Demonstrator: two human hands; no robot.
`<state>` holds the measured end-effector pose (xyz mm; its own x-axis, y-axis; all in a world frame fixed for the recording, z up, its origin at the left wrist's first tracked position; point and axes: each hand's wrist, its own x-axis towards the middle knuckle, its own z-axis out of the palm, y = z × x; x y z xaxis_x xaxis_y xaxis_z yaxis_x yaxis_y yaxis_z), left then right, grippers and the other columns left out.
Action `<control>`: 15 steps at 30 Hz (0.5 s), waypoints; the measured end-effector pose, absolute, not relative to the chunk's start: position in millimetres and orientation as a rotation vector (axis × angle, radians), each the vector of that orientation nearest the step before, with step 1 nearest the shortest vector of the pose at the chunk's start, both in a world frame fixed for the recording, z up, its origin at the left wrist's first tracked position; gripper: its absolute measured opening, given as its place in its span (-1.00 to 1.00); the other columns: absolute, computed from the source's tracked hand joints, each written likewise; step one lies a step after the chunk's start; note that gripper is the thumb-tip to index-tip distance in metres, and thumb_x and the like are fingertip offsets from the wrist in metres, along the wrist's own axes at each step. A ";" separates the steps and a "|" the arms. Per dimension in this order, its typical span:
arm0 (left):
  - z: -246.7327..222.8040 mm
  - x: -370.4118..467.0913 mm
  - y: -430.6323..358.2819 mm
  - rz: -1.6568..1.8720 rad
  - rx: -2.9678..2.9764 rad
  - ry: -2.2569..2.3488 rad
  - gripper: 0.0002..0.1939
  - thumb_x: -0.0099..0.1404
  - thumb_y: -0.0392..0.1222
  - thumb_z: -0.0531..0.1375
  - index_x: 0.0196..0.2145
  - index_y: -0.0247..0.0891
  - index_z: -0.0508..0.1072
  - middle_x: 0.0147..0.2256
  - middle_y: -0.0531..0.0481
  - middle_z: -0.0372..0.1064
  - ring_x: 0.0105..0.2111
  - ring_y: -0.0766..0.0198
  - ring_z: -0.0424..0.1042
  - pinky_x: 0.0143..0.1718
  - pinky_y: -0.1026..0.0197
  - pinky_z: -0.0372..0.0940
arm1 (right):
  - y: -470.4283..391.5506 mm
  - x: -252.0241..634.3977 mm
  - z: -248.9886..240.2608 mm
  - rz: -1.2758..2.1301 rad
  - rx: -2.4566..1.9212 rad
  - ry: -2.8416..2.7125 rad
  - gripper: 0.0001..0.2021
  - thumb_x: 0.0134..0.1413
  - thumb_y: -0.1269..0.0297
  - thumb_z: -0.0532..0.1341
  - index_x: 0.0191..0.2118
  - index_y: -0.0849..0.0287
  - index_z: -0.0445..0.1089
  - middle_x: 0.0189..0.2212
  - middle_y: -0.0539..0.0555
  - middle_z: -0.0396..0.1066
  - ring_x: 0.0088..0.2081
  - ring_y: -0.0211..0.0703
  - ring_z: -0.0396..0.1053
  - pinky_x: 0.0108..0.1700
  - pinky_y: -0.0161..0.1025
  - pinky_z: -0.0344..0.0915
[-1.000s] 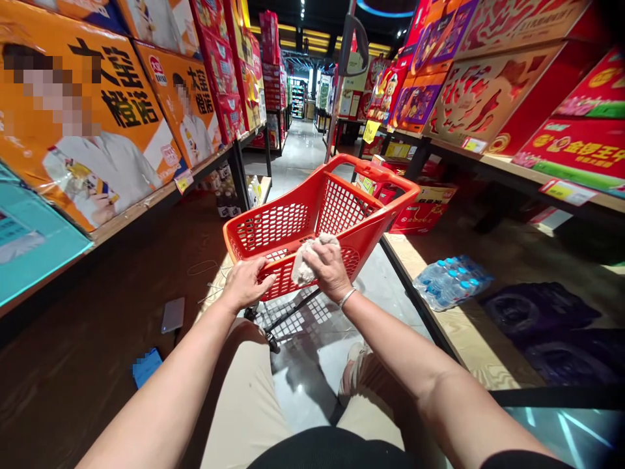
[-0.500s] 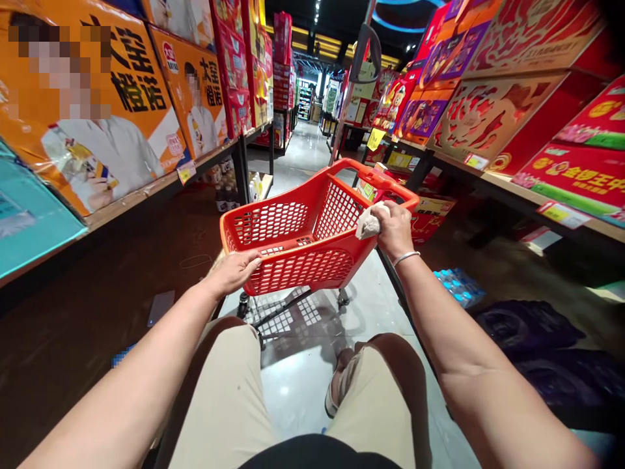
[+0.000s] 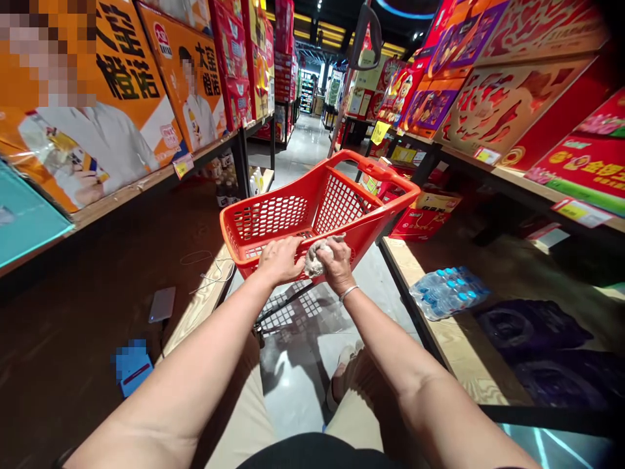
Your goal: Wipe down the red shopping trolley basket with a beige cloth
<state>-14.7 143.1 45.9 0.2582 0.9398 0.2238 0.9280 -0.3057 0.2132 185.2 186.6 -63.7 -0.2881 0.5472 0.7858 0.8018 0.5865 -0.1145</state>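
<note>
A red plastic shopping cart [image 3: 293, 208] with perforated sides stands crosswise in the aisle, its handle at the upper right. My left hand [image 3: 282, 259] is closed over the near rim, around the middle of that side. Just right of it, my right hand [image 3: 338, 260] is bunched around a pale, greyish cloth [image 3: 318, 256], which rests against the same rim. The two hands are close together, with the cloth between them. Parts of the near side are hidden behind my hands.
Shelves with orange drink boxes [image 3: 180, 85] line the left, and red and gold gift boxes [image 3: 512, 104] the right. Shrink-wrapped bottles [image 3: 449, 291] lie on the low right shelf. A white device [image 3: 162, 304] with a cable is at the lower left. A grey hook-shaped loop [image 3: 366, 39] hangs above the cart.
My right hand has moved left along the rim with the cloth, away from the handle end. My left hand has shifted right along the rim, so the hands are now close together.
</note>
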 end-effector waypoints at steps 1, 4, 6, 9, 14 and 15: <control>44.5 -15.3 142.0 0.489 2.469 1.829 -0.49 0.32 -0.04 0.08 0.19 -0.21 0.34 0.12 -0.13 0.43 0.12 -0.03 0.41 0.15 -0.03 0.26 | 184.9 186.6 -76.1 -0.377 -1.095 -2.006 -0.78 0.28 0.35 0.17 -0.08 0.01 0.55 0.09 0.11 0.32 0.12 0.07 0.13 0.20 0.10 0.23; 43.1 -20.3 139.9 0.495 2.495 1.819 -0.46 0.29 -0.03 0.11 0.20 -0.23 0.32 0.13 -0.14 0.42 0.10 -0.05 0.42 0.12 -0.04 0.28 | 177.2 191.6 -106.5 -0.364 -1.148 -2.149 -0.77 0.29 0.41 0.15 -0.12 0.04 0.55 0.04 0.10 0.35 0.06 0.04 0.14 0.13 -0.01 0.26; 42.5 -24.0 139.6 0.514 2.512 1.820 -0.46 0.29 -0.04 0.11 0.19 -0.22 0.33 0.11 -0.13 0.44 0.08 -0.04 0.43 0.09 -0.03 0.29 | 172.6 195.2 -114.3 -0.359 -1.140 -2.257 -0.78 0.28 0.41 0.17 -0.14 0.04 0.56 -0.01 0.09 0.38 0.02 0.01 0.16 0.08 -0.08 0.27; 40.4 -29.5 140.1 0.530 2.540 1.833 -0.50 0.30 -0.02 0.12 0.15 -0.19 0.35 0.07 -0.09 0.47 0.03 -0.01 0.46 0.05 0.01 0.30 | 171.1 202.4 -101.1 -0.387 -1.109 -2.301 -0.82 0.27 0.35 0.21 -0.16 0.01 0.58 -0.05 0.07 0.40 -0.02 -0.02 0.18 0.04 -0.11 0.28; 38.7 -42.6 138.3 0.526 2.581 1.857 -0.54 0.32 0.03 0.10 0.10 -0.20 0.39 0.00 -0.05 0.50 -0.04 -0.02 0.49 -0.01 -0.01 0.32 | 177.3 219.2 -30.7 -0.565 -1.050 -1.957 -0.80 0.27 0.26 0.24 -0.06 -0.05 0.58 0.07 0.12 0.34 0.11 0.05 0.14 0.18 0.02 0.23; 39.0 -45.8 137.3 0.526 2.588 1.855 -0.54 0.32 0.03 0.09 0.09 -0.21 0.40 0.00 -0.05 0.50 -0.05 -0.03 0.49 -0.01 -0.02 0.32 | 178.8 222.9 -13.8 -0.604 -1.024 -1.846 -0.78 0.27 0.25 0.25 -0.03 -0.06 0.57 0.10 0.13 0.31 0.17 0.08 0.11 0.23 0.05 0.18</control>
